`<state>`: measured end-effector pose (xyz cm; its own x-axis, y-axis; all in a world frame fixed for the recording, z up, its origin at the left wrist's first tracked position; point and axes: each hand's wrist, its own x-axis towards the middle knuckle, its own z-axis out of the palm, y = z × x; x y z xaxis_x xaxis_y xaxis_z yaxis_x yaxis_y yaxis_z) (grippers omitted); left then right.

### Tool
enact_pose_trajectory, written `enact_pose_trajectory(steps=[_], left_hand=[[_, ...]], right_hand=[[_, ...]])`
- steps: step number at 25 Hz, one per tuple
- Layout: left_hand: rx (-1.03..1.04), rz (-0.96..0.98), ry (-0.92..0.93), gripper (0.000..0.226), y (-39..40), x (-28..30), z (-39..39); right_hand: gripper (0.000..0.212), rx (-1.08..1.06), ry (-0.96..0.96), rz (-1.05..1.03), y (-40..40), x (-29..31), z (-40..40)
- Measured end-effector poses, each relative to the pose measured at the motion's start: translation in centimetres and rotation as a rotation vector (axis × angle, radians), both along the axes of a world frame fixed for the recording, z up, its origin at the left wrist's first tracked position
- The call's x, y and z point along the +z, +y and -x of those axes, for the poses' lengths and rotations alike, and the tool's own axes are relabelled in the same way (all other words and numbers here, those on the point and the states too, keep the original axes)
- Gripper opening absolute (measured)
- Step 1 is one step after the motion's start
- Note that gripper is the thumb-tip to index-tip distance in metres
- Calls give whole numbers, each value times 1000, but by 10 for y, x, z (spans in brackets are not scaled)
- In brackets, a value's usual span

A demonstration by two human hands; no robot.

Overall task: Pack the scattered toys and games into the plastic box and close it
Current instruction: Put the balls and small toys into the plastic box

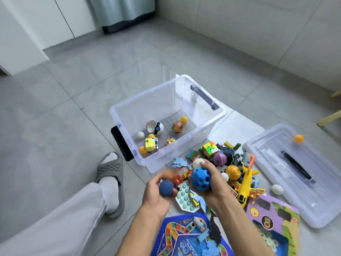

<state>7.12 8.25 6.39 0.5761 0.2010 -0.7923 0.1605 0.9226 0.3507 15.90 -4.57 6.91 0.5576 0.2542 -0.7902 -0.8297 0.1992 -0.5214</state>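
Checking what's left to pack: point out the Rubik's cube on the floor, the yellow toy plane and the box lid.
Rubik's cube point(210, 149): head view, on its top face.
Yellow toy plane point(245, 185): head view, mid fuselage.
Box lid point(317, 202): head view, bare clear panel.

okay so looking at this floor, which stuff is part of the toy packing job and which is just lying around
Part of the job: plastic box; its lid; smooth blue ball in the left hand; holed blue ball in the right hand; toy pile; blue game board.

Just lying about: grey slipper; curtain.
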Motion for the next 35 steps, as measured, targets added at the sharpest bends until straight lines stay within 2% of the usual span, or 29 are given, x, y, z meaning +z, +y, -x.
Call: enact_pose_trajectory(steps=[2, 4, 7, 9, 11, 12, 14, 17, 19, 21, 22, 24, 26, 27, 30, 32, 35], left_hand=[[59, -43, -55, 7, 28, 22, -20], [90, -56, -141, 18, 48, 39, -39], [164, -51, -240, 30, 69, 49, -58], [161, -60, -194, 44, 70, 43, -59], [181, -23, -184, 64, 68, 30, -57], [211, -17, -188, 68, 64, 24, -55], [243, -92, -155, 63, 48, 23, -56], [184, -353, -56, 29, 9, 25, -64], [12, -514, 9, 19, -26, 19, -71], [-237, -653, 78, 17, -57, -4, -82], [-369, -730, 86, 17, -71, -18, -93], [-689, -1009, 64, 21, -92, -46, -122], [-1062, -1412, 38, 42, -105, -75, -156], [-1200, -1556, -7, 54, -113, -89, -170], [-1538, -1718, -44, 77, -121, -116, -196], [-1672, -1789, -31, 70, -124, -130, -202], [-1614, -1984, 35, 45, -130, -137, -202]], right_hand=[[22, -13, 17, -68, 45, 27, -28], [32, -68, 16, -210, 76, 47, -52], [68, -107, 53, -314, 89, 59, -70], [69, -127, 41, -272, 77, 54, -71], [60, -159, 2, -241, 53, 42, -68], [53, -196, -8, -200, 35, 33, -67], [37, -262, -36, -13, -11, 10, -62], [18, -246, -53, 421, -85, -27, -53], [18, -230, -76, 663, -124, -54, -52], [19, -124, -207, 856, -142, -72, -57], [21, -10, -325, 948, -147, -81, -62], [40, 291, -609, 1078, -150, -97, -76], [60, 599, -855, 1115, -141, -114, -92], [68, 736, -906, 1128, -138, -121, -100], [74, 1008, -847, 1160, -130, -141, -116], [67, 1031, -812, 1170, -130, -154, -115], [63, 978, -822, 1234, -133, -159, -108]])
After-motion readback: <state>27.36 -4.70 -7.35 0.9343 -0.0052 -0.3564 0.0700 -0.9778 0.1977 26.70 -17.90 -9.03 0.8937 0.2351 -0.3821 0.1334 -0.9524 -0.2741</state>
